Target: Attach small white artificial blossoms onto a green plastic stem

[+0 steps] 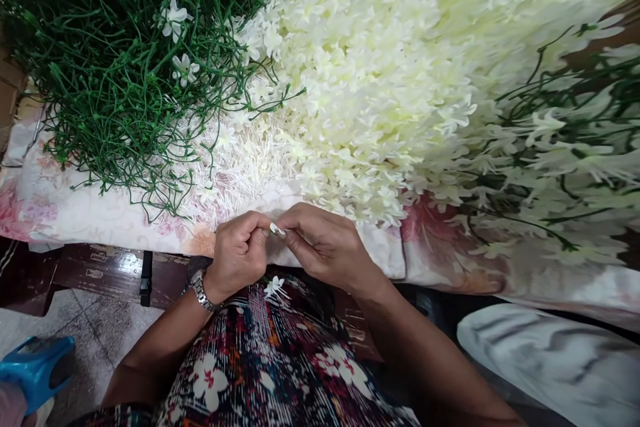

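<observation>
The left hand [239, 255] and the right hand [325, 245] meet fingertip to fingertip, both pinched shut on one small white flower [277, 229] held between them. Just beyond the hands lies a heap of white flowers [380, 80]; beyond the left hand, a tangle of green stems [110, 80]. Another loose blossom [275, 287] rests on the lap just below.

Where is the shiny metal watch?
In the head view, the silver metal wristwatch is on the left hand wrist, lower centre-left, just above the flowery patterned lap fabric.
</observation>
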Demonstrator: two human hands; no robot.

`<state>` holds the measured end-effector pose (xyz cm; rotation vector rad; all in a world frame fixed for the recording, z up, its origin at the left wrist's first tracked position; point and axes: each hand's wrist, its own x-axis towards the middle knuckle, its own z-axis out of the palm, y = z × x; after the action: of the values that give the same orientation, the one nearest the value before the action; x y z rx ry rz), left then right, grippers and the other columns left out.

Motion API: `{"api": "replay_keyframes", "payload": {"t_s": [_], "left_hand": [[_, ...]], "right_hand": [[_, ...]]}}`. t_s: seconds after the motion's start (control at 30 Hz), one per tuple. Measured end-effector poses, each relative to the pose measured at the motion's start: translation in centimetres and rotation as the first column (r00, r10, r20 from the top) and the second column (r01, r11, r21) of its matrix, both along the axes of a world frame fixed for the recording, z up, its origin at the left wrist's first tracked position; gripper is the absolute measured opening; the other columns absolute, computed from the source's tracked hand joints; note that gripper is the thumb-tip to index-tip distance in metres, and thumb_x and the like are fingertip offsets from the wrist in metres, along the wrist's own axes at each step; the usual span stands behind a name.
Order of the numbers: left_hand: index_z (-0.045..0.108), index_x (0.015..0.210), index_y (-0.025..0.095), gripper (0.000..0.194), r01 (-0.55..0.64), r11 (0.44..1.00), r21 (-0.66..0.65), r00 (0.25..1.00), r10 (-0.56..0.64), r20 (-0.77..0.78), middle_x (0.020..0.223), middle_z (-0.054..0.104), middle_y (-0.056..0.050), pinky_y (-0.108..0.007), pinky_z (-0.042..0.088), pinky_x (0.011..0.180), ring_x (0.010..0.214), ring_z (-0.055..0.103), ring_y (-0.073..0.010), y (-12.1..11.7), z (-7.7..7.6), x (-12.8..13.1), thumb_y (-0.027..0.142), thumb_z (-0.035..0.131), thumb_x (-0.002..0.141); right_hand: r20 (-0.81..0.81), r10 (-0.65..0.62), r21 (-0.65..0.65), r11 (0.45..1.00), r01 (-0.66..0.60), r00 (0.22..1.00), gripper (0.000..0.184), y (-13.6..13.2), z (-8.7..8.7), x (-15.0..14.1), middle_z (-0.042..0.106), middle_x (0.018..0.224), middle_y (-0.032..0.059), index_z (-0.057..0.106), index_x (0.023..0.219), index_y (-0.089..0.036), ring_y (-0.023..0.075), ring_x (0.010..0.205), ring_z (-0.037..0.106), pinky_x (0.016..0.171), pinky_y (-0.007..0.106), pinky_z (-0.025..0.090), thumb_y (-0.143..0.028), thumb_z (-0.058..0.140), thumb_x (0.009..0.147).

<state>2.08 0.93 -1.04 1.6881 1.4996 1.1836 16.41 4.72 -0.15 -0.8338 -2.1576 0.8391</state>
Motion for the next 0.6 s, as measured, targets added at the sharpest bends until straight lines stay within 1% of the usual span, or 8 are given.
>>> {"api": "replay_keyframes", "payload": {"t_s": [0.17, 0.27, 0.37, 0.47, 0.6], "left_hand": [[0.053, 0.067, 0.015, 0.011, -0.002, 0.999, -0.054, 0.998, 0.005, 0.060, 0.054, 0.049, 0.004, -0.017, 0.035, 0.047, 0.049, 0.044, -0.0057, 0.0, 0.0, 0.0, 0.010, 0.046, 0.074], [0.054, 0.070, 0.015, 0.009, 0.014, 0.992, -0.126, 0.985, 0.008, 0.172, 0.056, 0.051, 0.003, -0.017, 0.037, 0.048, 0.051, 0.046, -0.0060, -0.1, 0.1, -0.1, 0.013, 0.047, 0.076], [0.054, 0.071, 0.015, 0.009, 0.013, 0.983, -0.182, 0.961, 0.038, 0.274, 0.057, 0.052, 0.003, -0.016, 0.038, 0.048, 0.051, 0.048, -0.0062, -0.1, 0.2, -0.1, 0.016, 0.048, 0.077], [0.053, 0.069, 0.015, 0.009, 0.003, 0.979, -0.203, 0.948, 0.062, 0.312, 0.055, 0.049, 0.004, -0.016, 0.036, 0.045, 0.046, 0.044, -0.0051, -0.1, 0.2, 0.0, 0.017, 0.048, 0.077], [0.054, 0.070, 0.015, 0.008, -0.015, 0.984, -0.176, 0.958, 0.064, 0.280, 0.054, 0.049, 0.004, -0.015, 0.035, 0.043, 0.045, 0.043, -0.0046, -0.1, 0.2, 0.0, 0.016, 0.049, 0.076]], "right_hand": [[0.038, -0.030, 0.019, 0.999, 0.029, 0.999, 0.011, -0.1, 0.2, 0.1, 0.055, 0.069, 0.0013, 0.052, 0.081, -0.017, 0.0092, 0.065, 0.050, 0.059, 0.024, 0.044, -0.011, 0.044, 0.077], [0.017, -0.001, 0.012, 1.000, 0.001, 1.000, 0.016, -0.1, 0.7, 0.5, 0.057, 0.080, 0.0040, 0.051, 0.091, -0.016, 0.0116, 0.077, 0.053, 0.067, 0.027, 0.046, -0.012, 0.047, 0.077], [-0.022, -0.052, 0.041, 0.998, 0.053, 0.998, 0.027, -0.3, 1.2, 1.1, 0.057, 0.089, 0.0064, 0.049, 0.100, -0.016, 0.0149, 0.086, 0.052, 0.072, 0.032, 0.046, -0.016, 0.053, 0.074], [-0.060, -0.104, 0.090, 0.990, 0.109, 0.993, 0.028, -0.4, 1.4, 1.4, 0.055, 0.086, 0.0059, 0.050, 0.098, -0.017, 0.0152, 0.082, 0.052, 0.069, 0.032, 0.046, -0.016, 0.056, 0.071], [-0.062, -0.083, 0.165, 0.982, 0.092, 0.995, 0.022, -0.4, 1.2, 1.0, 0.055, 0.078, 0.0059, 0.054, 0.090, -0.014, 0.0135, 0.074, 0.052, 0.063, 0.028, 0.046, -0.008, 0.055, 0.069]]}}
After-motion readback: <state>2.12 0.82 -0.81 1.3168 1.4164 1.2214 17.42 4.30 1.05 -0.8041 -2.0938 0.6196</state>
